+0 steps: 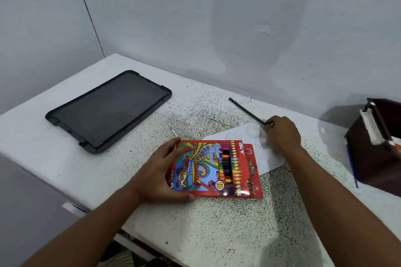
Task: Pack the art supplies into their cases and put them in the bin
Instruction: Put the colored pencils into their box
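Observation:
A red colour pencil box [213, 168] lies on the speckled white table [217, 223], with a second red pack partly under it. My left hand [161, 176] grips the box by its left edge. My right hand [282, 133] pinches the near end of a dark green pencil [246, 110] that lies diagonally on the table. A white paint palette [249, 143] rests under the box and my right hand. A thin white brush tip [173, 132] pokes out behind my left fingers.
A black lid or tray [108, 110] lies flat at the back left. A dark brown bin [377, 143] with items inside stands at the right edge, a blue pencil [351, 165] leaning on it. The wall runs close behind.

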`<state>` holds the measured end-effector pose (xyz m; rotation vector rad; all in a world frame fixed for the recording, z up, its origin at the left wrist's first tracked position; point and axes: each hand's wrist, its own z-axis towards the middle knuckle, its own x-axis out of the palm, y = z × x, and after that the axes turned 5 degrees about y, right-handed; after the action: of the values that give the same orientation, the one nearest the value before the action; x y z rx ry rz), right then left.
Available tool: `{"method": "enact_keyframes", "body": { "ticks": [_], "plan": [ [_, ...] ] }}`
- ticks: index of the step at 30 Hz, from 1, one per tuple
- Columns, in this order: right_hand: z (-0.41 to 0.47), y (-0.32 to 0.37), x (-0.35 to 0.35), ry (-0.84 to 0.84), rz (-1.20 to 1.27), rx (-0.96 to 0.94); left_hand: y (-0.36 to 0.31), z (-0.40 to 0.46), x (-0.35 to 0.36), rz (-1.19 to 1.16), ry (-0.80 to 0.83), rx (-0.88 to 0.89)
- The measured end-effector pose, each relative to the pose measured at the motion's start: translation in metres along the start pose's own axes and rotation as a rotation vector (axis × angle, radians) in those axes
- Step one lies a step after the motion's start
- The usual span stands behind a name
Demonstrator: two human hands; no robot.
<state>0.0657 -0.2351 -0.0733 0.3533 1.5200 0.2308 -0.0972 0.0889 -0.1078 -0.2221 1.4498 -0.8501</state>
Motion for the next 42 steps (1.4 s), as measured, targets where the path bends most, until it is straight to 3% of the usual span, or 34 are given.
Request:
{"method": "enact_keyframes", "body": {
  "ticks": [7,20,34,42],
  "plan": [
    [-0.066,-0.051,-0.040,-0.001,0.146,-0.134,0.003,0.000,-0.001,-0.005,0.001,-0.003],
    [-0.142,-0.094,-0.062,-0.002,0.049,-0.223,-0.001,-0.001,-0.001,-0.018,-0.002,-0.016],
    [-0.125,0.003,-0.034,0.119,0.138,-0.339,-0.002,0.000,-0.002,-0.033,-0.002,-0.010],
    [-0.125,0.032,-0.018,0.150,0.339,-0.237,-0.007,-0.003,-0.004,-0.087,0.007,-0.046]
  ]
}}
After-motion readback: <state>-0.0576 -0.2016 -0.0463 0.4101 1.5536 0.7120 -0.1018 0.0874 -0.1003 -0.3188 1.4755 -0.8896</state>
